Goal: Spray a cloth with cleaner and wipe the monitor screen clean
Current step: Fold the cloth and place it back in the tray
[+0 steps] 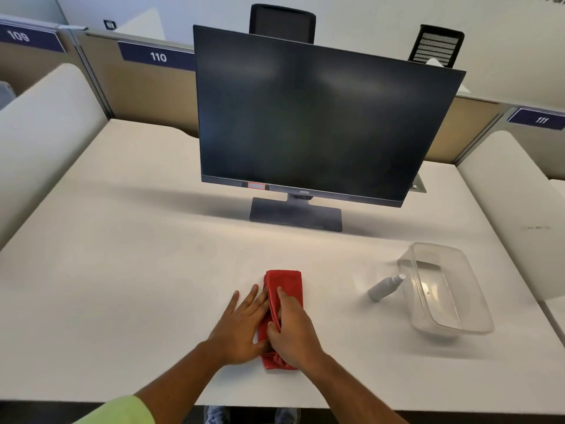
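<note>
Where the two hands meet near the front edge of the white desk [122, 270], a red cloth [286, 286] lies folded into a narrow strip running away from the person. Its far end sticks out beyond the fingers, and its near end shows beneath the wrists. The left hand [241, 327] lies flat with its fingers straight and slightly spread, pressing along the cloth's left edge and partly on the desk. The right hand [292, 328] rests on top of the cloth, fingers mostly straight and pointing forward, the thumb tucked against a raised fold running down the strip; I cannot tell whether the thumb is pinching that fold or only pushing on it.

To the right, well apart from the cloth, a small grey spray bottle [385, 287] lies tilted, its pale cap end leaning against the wall of a clear plastic tub [458, 319]. Further back, in the middle of the desk, stands the monitor [321, 123], its screen dark and faintly smeared, on a flat grey base [295, 214].

Behind it runs a tan partition [146, 93] with blue number plates reading 109, 110 and 111. Two black chair backs [282, 22] rise beyond it. A yellow-green sleeve [122, 411] covers the upper left arm.
</note>
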`<state>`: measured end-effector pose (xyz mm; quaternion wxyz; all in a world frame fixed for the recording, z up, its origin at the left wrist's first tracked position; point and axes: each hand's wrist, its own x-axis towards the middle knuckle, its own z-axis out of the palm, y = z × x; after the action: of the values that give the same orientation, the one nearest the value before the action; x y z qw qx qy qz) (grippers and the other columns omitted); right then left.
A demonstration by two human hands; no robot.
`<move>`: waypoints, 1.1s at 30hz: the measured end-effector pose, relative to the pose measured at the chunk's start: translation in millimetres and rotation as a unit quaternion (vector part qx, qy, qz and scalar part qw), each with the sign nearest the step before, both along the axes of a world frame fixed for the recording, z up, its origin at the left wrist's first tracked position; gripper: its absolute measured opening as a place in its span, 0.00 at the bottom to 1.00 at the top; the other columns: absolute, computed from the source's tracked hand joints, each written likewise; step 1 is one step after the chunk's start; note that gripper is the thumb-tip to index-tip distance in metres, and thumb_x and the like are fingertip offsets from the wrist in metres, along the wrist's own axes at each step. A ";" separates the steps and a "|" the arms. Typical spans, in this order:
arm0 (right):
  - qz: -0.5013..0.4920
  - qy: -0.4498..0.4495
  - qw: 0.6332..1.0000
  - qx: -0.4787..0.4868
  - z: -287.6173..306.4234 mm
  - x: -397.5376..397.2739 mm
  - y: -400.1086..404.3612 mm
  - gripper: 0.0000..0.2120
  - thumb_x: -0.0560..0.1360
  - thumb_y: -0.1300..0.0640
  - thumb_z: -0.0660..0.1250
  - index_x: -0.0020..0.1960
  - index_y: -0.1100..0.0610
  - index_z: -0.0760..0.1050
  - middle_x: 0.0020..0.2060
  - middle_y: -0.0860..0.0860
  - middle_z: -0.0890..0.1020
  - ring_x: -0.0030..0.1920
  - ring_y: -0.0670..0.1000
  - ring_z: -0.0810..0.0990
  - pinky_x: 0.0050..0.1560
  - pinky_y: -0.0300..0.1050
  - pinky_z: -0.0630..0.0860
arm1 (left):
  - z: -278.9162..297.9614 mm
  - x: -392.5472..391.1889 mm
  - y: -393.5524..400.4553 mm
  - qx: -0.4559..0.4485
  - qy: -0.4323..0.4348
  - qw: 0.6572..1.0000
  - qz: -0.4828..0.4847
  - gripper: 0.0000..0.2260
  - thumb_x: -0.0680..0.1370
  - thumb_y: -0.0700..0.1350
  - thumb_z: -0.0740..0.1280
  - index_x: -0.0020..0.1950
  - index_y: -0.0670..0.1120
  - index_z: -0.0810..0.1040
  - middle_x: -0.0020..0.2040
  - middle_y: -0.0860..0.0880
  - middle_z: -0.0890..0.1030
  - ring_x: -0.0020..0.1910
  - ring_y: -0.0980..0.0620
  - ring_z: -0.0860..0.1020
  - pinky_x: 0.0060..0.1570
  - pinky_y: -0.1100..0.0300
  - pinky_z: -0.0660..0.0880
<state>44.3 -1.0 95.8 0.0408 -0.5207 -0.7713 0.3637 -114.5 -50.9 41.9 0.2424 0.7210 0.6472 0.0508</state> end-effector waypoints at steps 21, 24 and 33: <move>0.053 -0.128 0.974 0.180 -57.8 3.7 -22.4 0.29 0.87 0.41 0.43 0.86 0.42 0.42 0.84 0.40 0.38 0.83 0.47 0.32 0.84 0.60 0.42 | 11.8 -20.2 12.2 0.030 -0.238 0.954 0.177 0.27 0.80 0.45 0.66 0.78 0.50 0.62 0.75 0.53 0.67 0.73 0.54 0.68 0.72 0.61 0.65; 0.028 -0.080 0.979 0.184 -53.0 6.1 -18.9 0.29 0.86 0.41 0.48 0.86 0.42 0.50 0.85 0.40 0.43 0.84 0.45 0.37 0.84 0.55 0.47 | 15.4 -13.2 18.1 0.008 -0.264 0.939 0.220 0.27 0.79 0.46 0.67 0.78 0.48 0.63 0.71 0.51 0.71 0.68 0.52 0.72 0.68 0.54 0.72; -0.266 0.061 0.962 -0.024 -24.6 20.8 3.3 0.31 0.82 0.46 0.69 0.81 0.50 0.62 0.60 0.45 0.78 0.52 0.43 0.82 0.55 0.41 0.79 | 24.7 24.1 36.4 -0.028 -0.185 0.936 0.297 0.22 0.75 0.51 0.67 0.68 0.47 0.70 0.59 0.48 0.76 0.60 0.48 0.74 0.59 0.53 0.74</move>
<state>65.1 2.3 71.2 0.1701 -0.6847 -0.5923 0.3891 -90.4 -14.5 66.6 0.3521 0.4670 0.7764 0.2348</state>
